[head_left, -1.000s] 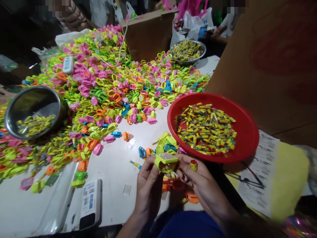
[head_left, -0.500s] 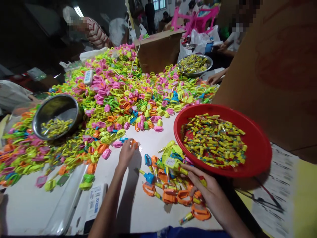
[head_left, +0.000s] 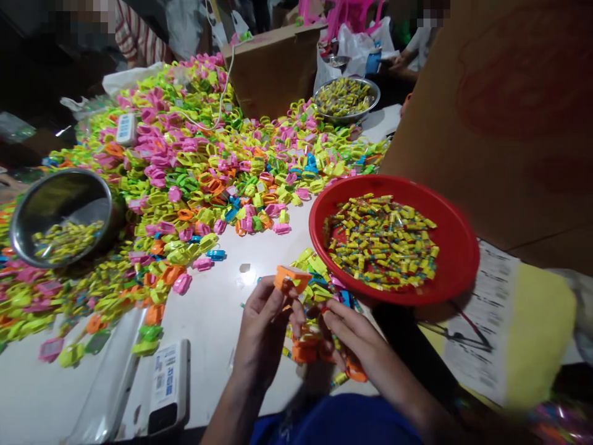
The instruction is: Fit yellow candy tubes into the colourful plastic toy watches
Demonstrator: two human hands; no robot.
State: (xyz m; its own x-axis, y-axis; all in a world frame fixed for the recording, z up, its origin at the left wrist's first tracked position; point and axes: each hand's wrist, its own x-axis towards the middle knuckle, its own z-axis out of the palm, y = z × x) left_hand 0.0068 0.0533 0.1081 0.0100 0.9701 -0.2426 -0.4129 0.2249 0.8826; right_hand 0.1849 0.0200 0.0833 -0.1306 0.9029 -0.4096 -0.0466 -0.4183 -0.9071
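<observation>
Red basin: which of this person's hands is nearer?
Right. The right hand is just in front of the red basin; the left hand, holding an orange piece, is farther off to the left.

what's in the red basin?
The red basin holds a heap of small yellow tubes, some with red parts; a little bare bottom shows toward the left. Whatever lies beneath the heap is covered.

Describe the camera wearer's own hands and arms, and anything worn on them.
The left hand and right hand are bare, no gloves; no rings or watch can be made out. The left forearm shows no sleeve; the right forearm is bare near the wrist, then too dark to tell. Blue clothing shows between them at the bottom edge.
</observation>
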